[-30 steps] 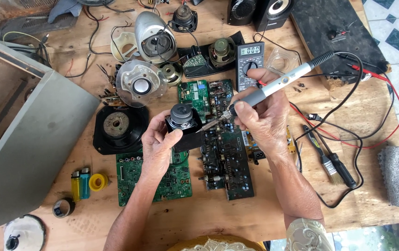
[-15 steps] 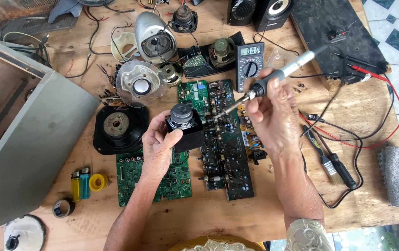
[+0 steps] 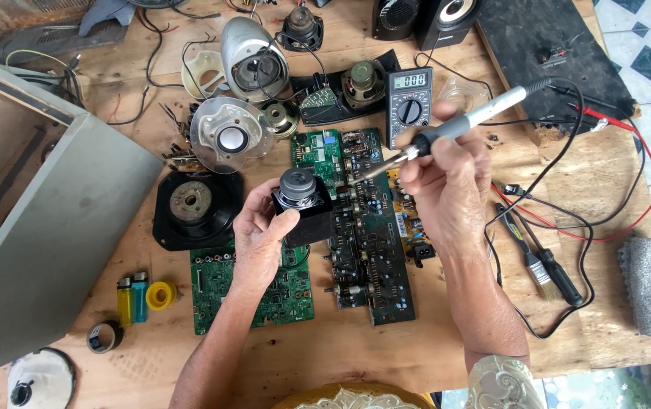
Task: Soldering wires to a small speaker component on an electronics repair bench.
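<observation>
A small speaker point(image 3: 300, 198), a grey metal cap on a black square frame, sits in the person's left hand point(image 3: 261, 238), whose fingers are curled tight around the frame's lower left corner. It is held just above a wooden workbench point(image 3: 386, 356), over the gap between two circuit boards.

To the right of that grip, the right hand point(image 3: 447, 182) is closed like a fist on a pen around a soldering iron point(image 3: 447, 132). The iron's black grip is between the fingers, its pale handle sticks up to the right, and its metal tip points left toward the speaker, near it but apart.

Under the speaker lies a long dark circuit board point(image 3: 371, 250); below the left hand lies a green circuit board point(image 3: 250, 284). Just above the right hand sits a grey meter point(image 3: 409, 106) with a small pale screen and a round dial. Right of that hand, red and black wires point(image 3: 606, 220) loop past a small brush point(image 3: 541, 261). Far left of the speaker grip are two lighters point(image 3: 132, 298), yellow and blue, beside a yellow roll of tape point(image 3: 161, 295), and a large grey cabinet point(image 3: 45, 227).
</observation>
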